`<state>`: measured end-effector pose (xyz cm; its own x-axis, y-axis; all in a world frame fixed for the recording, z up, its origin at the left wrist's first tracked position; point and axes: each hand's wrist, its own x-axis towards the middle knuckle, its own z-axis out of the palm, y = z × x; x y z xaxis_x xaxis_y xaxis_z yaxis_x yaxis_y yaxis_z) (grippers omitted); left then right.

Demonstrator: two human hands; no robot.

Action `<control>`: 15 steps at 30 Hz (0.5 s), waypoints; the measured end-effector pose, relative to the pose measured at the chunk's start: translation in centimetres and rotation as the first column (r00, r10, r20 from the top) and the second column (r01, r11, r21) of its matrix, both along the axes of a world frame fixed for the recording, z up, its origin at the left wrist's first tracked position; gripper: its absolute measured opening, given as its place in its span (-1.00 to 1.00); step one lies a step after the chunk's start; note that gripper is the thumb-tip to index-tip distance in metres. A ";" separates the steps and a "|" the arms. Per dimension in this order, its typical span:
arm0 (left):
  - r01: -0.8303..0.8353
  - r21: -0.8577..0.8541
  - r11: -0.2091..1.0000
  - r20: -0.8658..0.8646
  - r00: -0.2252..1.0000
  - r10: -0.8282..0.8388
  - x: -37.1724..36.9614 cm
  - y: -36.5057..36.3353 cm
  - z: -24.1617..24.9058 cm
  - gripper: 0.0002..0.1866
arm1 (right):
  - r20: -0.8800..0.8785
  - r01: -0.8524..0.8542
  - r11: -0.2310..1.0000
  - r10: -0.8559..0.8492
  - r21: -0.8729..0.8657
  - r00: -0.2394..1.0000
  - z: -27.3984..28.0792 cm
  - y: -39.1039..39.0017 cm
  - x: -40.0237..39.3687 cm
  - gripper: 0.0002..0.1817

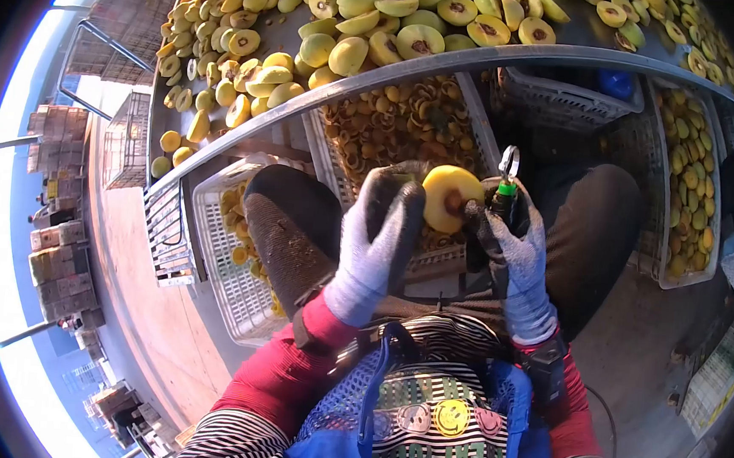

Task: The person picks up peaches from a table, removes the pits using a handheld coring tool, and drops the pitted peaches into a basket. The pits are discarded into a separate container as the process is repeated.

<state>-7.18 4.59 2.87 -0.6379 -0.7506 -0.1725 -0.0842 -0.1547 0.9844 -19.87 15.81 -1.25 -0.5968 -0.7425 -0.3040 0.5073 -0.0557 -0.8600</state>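
Note:
Between my two gloved hands is a yellow peach half (448, 188), its cut face and brown pit hollow turned up toward me. My left hand (374, 242) is closed at the left edge of this half. In the closed fingers of my right hand (518, 252) stands a pitting tool (508, 178) with a green band and a curved metal loop pointing up. A fingertip of the right hand touches the peach near its hollow. Below both hands, a crate (325, 154) holds many brownish pits and scraps.
A metal-edged table (343, 85) ahead bears many peach halves (420, 42). White crates of fruit stand at my left (227, 283) and right (685, 183). Another crate (555, 102) with a blue object sits under the table. Stacked crates (62, 263) line the far left.

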 end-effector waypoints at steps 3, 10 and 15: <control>0.105 0.228 0.968 0.111 0.985 -0.133 -0.1 -2.0 1.9 -0.77 | -0.272 -0.209 0.977 0.210 0.031 0.939 2.1 -0.4 -1.1 -0.74; -0.133 0.424 0.896 0.117 0.989 0.092 -0.5 -1.5 0.8 -0.57 | -0.016 -0.097 0.982 0.096 -0.163 0.995 2.4 -1.2 0.8 -0.71; -0.062 0.194 0.979 0.086 0.995 0.046 -1.0 0.2 -0.5 -0.68 | -0.253 -0.112 0.991 0.127 0.074 0.959 1.7 -0.2 1.9 -0.67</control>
